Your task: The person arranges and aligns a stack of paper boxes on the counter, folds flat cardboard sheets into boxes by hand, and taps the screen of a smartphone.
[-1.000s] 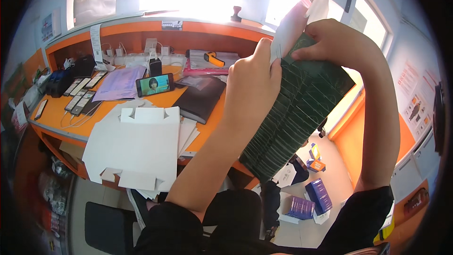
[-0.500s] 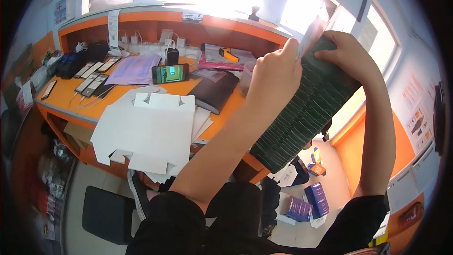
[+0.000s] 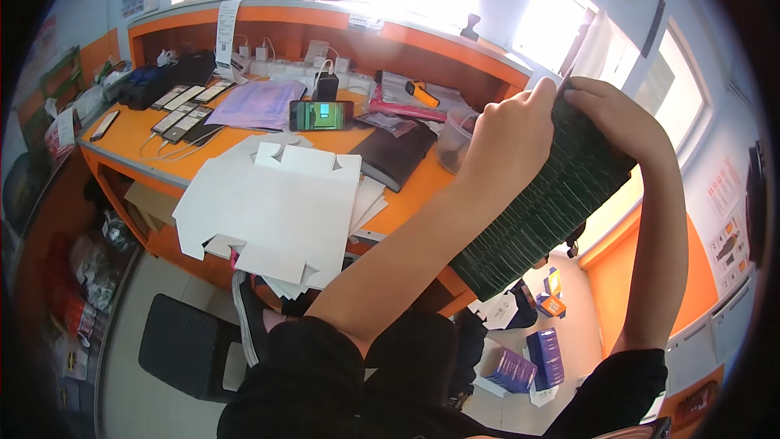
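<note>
A long stack of thin dark green pieces (image 3: 544,207), light lines showing between the layers, slants from upper right to lower left in front of me. My right hand (image 3: 617,118) curls over its upper end, fingers bent against it. Closed beside that end is my left hand (image 3: 512,134), its thumb and finger pinching a thin sheet seen nearly edge-on (image 3: 564,81). The fingertips of both hands almost meet there. White die-cut cardboard blanks (image 3: 268,203) lie in a pile left of my left forearm, overhanging the desk edge.
The orange desk (image 3: 146,158) carries several phones, a lit phone (image 3: 321,115) propped up, a black folder (image 3: 394,154), a clear tub (image 3: 457,138) and a yellow tool (image 3: 422,93). Purple boxes (image 3: 546,358) stand on the floor at right. A black stool (image 3: 183,345) is at lower left.
The thin sheet, broad and upright before, now shows nearly edge-on. The fingertips of both hands have come closer together at the stack's upper end. The whole view has shifted slightly.
</note>
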A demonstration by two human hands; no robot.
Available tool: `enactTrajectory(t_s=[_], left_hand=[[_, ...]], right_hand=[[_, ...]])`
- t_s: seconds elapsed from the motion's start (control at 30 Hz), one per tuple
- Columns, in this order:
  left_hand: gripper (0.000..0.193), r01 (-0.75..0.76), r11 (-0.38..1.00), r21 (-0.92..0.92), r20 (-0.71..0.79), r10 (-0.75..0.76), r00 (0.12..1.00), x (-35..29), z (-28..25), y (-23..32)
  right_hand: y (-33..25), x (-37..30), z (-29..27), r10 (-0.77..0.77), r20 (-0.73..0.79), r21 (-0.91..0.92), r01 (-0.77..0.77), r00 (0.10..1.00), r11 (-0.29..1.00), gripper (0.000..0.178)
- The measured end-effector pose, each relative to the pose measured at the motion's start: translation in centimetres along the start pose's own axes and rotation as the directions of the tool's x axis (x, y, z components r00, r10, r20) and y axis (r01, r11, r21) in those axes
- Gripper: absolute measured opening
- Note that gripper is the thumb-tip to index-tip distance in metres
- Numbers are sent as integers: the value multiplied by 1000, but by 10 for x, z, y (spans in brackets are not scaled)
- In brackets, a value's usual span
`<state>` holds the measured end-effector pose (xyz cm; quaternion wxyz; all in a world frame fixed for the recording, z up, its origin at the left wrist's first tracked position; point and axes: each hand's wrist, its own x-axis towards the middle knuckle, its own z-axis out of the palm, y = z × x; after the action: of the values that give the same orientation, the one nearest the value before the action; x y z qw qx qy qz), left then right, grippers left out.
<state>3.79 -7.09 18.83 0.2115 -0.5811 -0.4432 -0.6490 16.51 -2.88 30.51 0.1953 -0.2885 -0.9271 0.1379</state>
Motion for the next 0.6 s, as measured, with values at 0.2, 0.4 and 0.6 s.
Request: enactTrajectory(t_s=[0.2, 0.4, 0.6], left_hand=[[13, 59, 998, -20, 40, -58, 997, 6, 4, 0], [35, -129, 992, -4, -371, 118, 921, -12, 1, -9], [31, -663, 731, -162, -126, 651, 748, -6, 11, 35]], right_hand=[[-6, -2, -5, 42, 7, -326, -37, 999, 945, 29], [91, -16, -68, -330, -357, -127, 304, 874, 944, 37], [210, -19, -21, -164, -516, 556, 474, 841, 683, 39]])
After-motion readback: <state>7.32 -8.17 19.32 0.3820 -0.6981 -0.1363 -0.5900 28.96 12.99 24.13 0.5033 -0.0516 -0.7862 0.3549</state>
